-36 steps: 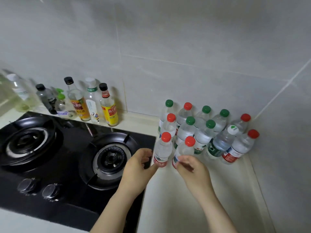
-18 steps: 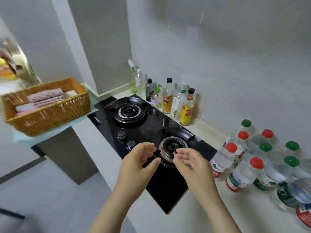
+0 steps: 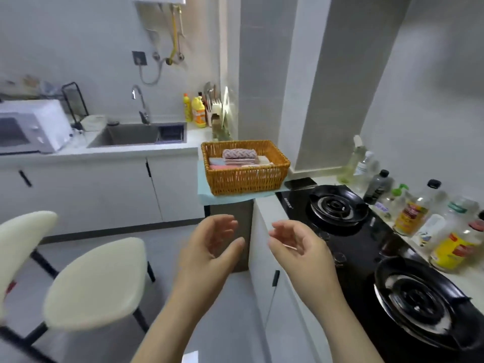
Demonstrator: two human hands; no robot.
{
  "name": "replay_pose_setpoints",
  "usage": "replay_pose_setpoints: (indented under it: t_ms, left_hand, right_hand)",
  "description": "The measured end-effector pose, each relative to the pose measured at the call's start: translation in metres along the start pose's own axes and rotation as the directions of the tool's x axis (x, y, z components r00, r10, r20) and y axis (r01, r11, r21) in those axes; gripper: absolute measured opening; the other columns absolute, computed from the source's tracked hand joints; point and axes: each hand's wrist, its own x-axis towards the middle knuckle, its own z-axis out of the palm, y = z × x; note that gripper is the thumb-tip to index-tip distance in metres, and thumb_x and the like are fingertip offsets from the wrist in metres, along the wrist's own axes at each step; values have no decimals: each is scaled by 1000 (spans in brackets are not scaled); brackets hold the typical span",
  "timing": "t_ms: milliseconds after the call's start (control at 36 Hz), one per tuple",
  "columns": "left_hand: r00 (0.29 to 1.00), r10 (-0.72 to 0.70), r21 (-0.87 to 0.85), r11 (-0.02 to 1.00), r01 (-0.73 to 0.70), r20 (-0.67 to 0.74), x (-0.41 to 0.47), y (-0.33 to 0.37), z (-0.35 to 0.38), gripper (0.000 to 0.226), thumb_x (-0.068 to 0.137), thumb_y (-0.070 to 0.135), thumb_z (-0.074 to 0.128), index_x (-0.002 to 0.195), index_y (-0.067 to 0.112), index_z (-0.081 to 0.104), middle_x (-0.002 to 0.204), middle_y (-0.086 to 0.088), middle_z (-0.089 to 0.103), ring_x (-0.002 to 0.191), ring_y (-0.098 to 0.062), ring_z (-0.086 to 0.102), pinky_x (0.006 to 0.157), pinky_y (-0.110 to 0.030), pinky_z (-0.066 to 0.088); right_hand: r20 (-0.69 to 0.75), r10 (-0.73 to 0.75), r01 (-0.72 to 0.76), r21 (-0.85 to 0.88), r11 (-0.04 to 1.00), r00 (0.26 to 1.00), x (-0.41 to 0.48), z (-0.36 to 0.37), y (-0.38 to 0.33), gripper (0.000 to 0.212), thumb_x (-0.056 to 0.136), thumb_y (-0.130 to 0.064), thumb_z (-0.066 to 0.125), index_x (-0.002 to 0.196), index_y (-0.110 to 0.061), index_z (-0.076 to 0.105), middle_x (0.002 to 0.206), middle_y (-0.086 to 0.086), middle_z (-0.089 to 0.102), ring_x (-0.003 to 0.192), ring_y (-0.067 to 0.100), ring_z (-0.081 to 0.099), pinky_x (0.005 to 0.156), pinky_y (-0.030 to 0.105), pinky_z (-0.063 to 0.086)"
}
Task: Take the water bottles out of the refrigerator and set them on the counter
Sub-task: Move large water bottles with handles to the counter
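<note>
No water bottles and no refrigerator are in view now. My left hand [image 3: 212, 244] and my right hand [image 3: 296, 247] hover side by side in front of me, palms facing each other, fingers loosely curled, holding nothing. They hang over the floor just left of the counter [image 3: 267, 208] that carries the black gas stove [image 3: 366, 247].
Sauce and oil bottles [image 3: 411, 216] line the wall behind the stove. A wicker basket [image 3: 246, 179] with folded cloths stands on a blue mat beyond the counter's end. Two cream chairs [image 3: 91, 281] stand at lower left. A sink [image 3: 136, 134] and microwave [image 3: 31, 127] lie along the far counter.
My view has swung left, away from the group of water bottles on the counter, which left the frame. Both empty hands came off the bottles and now hover over the floor.
</note>
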Motion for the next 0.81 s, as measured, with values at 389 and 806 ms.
replay_pose_setpoints:
  t_ms: [389,806]
  left_hand:
    - [916,-31,-6,999,32,-400,-20,-22,-154,29,82,15,71,108,27,63,104,15,71,100,1,65,91,-17,52]
    - [549,-80,0,989,145,-832,-67,-7,-216,27,84,12,70,102,31,65,101,17,72,99,0,66,91,-32,54]
  right_hand:
    - [352,-191,195,26,981,916,13,168,-54,20,87,-29,68,103,-38,62,99,-21,67,97,-10,61,77,10,52]
    - [712,-415,230,347,909,566,11,278,-104,20,86,-16,69,99,-31,67,92,-14,71,91,-1,66,82,19,54]
